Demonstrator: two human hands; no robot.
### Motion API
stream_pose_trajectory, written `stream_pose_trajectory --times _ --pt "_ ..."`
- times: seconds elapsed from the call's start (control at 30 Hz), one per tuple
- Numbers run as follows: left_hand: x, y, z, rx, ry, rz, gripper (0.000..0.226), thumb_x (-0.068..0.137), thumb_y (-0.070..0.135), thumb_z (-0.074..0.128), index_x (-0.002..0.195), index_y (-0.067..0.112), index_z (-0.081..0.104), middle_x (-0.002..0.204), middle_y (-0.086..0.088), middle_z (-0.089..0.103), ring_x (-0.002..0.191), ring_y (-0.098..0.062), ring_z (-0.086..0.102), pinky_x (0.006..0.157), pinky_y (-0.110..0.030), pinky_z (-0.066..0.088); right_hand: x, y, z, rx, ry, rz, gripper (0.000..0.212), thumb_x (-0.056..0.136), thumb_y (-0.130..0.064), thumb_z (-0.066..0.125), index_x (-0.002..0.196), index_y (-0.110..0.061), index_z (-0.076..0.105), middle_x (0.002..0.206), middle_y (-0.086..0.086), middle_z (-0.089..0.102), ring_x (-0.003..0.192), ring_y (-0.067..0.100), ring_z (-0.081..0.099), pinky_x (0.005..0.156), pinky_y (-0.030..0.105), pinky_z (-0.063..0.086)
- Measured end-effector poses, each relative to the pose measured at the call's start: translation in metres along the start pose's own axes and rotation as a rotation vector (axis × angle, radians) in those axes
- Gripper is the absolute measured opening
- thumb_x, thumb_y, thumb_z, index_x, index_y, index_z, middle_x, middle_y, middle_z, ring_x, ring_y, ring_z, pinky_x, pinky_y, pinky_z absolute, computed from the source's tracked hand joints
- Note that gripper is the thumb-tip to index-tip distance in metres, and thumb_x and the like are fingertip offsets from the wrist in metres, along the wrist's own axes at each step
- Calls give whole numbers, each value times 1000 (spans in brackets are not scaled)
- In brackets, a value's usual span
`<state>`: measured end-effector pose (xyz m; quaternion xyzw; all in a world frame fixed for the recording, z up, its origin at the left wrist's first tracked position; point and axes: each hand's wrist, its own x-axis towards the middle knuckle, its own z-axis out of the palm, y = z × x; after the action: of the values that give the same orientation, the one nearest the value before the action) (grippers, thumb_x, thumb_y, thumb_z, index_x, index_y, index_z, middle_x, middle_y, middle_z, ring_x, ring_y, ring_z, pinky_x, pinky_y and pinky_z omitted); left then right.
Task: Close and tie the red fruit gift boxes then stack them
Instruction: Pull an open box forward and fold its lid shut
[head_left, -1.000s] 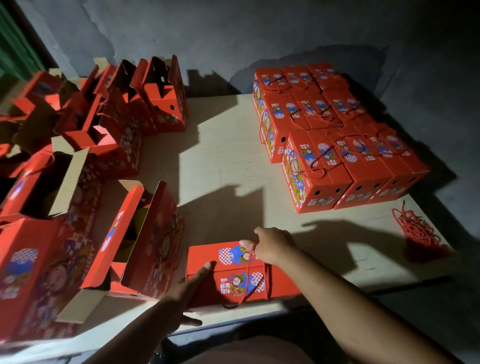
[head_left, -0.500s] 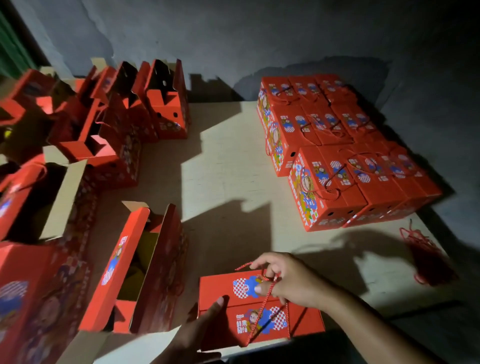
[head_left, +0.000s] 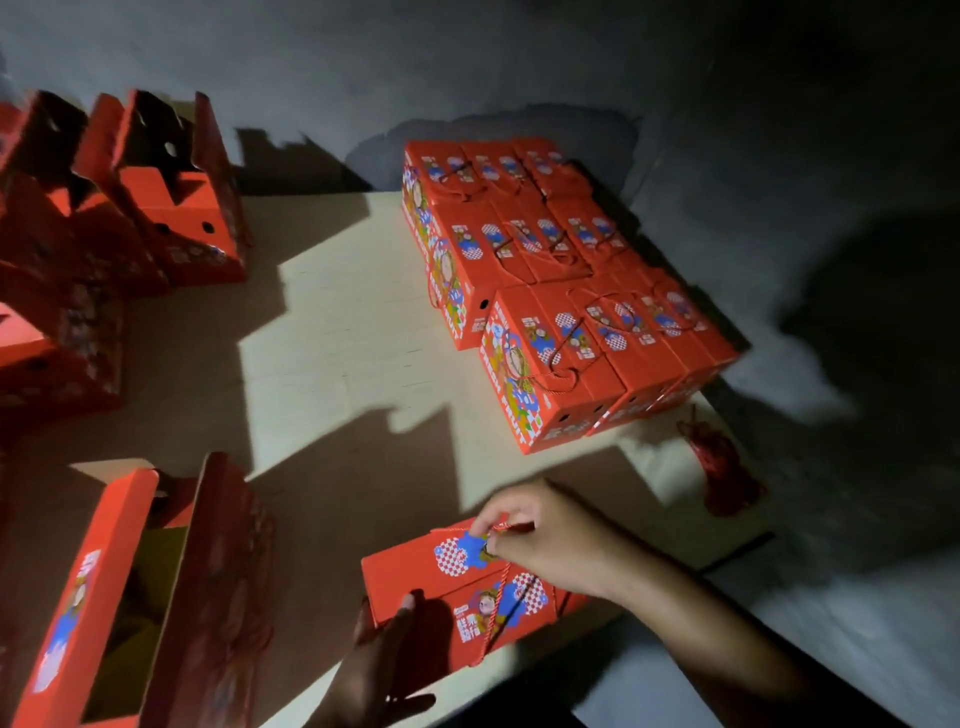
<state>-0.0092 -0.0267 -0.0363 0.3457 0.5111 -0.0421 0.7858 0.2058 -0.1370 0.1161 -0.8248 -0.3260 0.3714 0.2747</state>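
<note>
Right hand (head_left: 550, 540) pinches red cord (head_left: 501, 584) over closed box (head_left: 415, 577); left hand (head_left: 384, 660), fingers straight, steadies it.

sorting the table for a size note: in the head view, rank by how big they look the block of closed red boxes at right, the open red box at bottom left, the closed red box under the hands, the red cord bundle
1. Block of closed red cardboard boxes.
2. Open red cardboard box; nearness inflates it.
3. Closed red cardboard box under the hands.
4. Red cord bundle.
</note>
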Motion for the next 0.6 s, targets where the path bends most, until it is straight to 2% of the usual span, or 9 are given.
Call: stream_pose_trajectory --times 0.07,0.17,0.23,0.3,0.33,0.43,0.53,0.6 --pt "-1 12 28 61 -3 33 47 72 67 84 112 64 61 108 15 78 104 -23 72 70 -53 64 1 15 -21 22 24 -2 25 82 -31 64 99 -44 77 105 -22 76 106 -8 67 101 38 56" --pt "7 24 76 93 -8 78 49 79 63 80 123 60 58 110 14 76 103 -21 72 71 -52 64 1 41 -61 42 49 -17 18 88 -30 67 98 -41 77 105 -25 75 108 -10 66 102 34 55" --pt "11 28 111 117 -17 140 46 82 65 76 124 61 58 111 18 76 104 -17 72 75 -50 64 3 63 -92 55 57 -46 15 92 -28 68 98 -39 78 104 -27 74 108 -12 64 99 24 52" --pt "20 27 150 162 -41 191 50 81 70 75 127 60 57 115 21 75 107 -12 73 82 -50 62 8 87 -125 63 57 -85 14 95 -26 68 98 -34 79 99 -29 74 103 -14 65 89 7 45" --pt "23 26 171 176 -53 205 52 80 72 73 128 58 57 115 22 75 109 -11 72 86 -51 60 10 100 -142 74 60 -96 14 96 -24 67 98 -31 79 98 -28 74 100 -15 65 84 3 43" --pt "36 22 238 183 -69 230 54 80 74 66 130 54 55 114 20 76 114 -14 68 94 -53 55 18 133 -189 64 72 -117 14 97 -26 67 97 -33 79 104 -28 73 104 -18 62 86 9 44" --pt "49 21 302 189 -71 229 64 79 71 61 137 46 51 124 9 73 116 -20 66 103 -57 51 24 164 -233 55 88 -131 14 97 -30 66 96 -36 78 104 -27 73 108 -11 63 95 24 49" --pt "55 20 338 199 -74 217 69 77 70 55 139 42 49 129 6 69 118 -21 65 105 -56 51 26 183 -259 52 97 -128 14 97 -30 66 95 -37 77 105 -27 73 109 -10 63 95 26 49"
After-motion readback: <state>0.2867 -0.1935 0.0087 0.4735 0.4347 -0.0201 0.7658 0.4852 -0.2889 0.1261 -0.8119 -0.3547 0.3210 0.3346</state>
